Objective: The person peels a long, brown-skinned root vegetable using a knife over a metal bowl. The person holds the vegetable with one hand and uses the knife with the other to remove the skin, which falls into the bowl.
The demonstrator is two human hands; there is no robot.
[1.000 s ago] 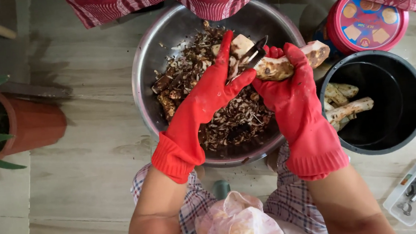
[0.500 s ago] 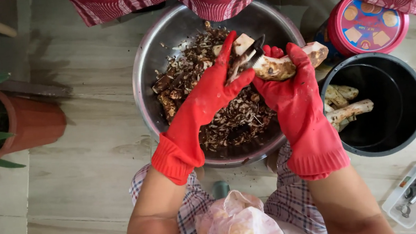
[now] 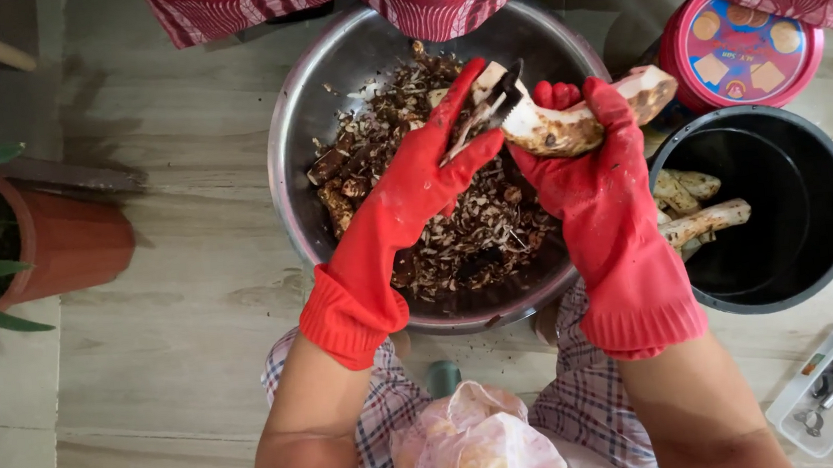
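Pale floor tiles (image 3: 173, 316) carry everything, with a terracotta plant pot (image 3: 56, 240) at the far left. Next comes a steel bowl (image 3: 302, 134) heaped with brown peelings (image 3: 456, 230). Above it, the left hand (image 3: 422, 178), in a red glove, is closed on a peeler (image 3: 488, 109) laid against a pale root (image 3: 577, 122), which the right hand (image 3: 592, 173) clamps from below. Just right sits a black bucket (image 3: 818, 229) holding 2 peeled roots (image 3: 702, 219).

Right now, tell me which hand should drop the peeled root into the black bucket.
Probably the right hand: it already grips the root and sits beside the black bucket. The left hand holds the knife over the steel bowl.
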